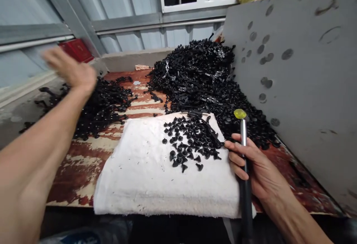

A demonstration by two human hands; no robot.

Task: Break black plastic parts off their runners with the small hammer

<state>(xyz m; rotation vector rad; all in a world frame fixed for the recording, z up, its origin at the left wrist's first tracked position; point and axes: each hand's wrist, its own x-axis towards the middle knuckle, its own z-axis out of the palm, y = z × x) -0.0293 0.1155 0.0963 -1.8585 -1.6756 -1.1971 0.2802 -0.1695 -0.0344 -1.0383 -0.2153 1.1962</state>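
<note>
My left hand [69,67], blurred by motion, is raised over a pile of black plastic strips [97,114] at the left; its fingers look stretched out and I see nothing in them. My right hand [253,166] is wrapped round a hammer [244,136] with a black grip, a shiny metal neck and a yellow tip. Its fingertips are close to the end of a black strip [210,130] that lies across small black plastic pieces [184,143]. These mushroom-shaped pieces are scattered on a folded white cloth [134,177] in front of me.
A large heap of black parts [195,73] rises behind the cloth, against a grey board [301,80] on the right. The worn red-brown tabletop [80,169] shows between the piles. A red box [76,50] sits by the wall at the back left.
</note>
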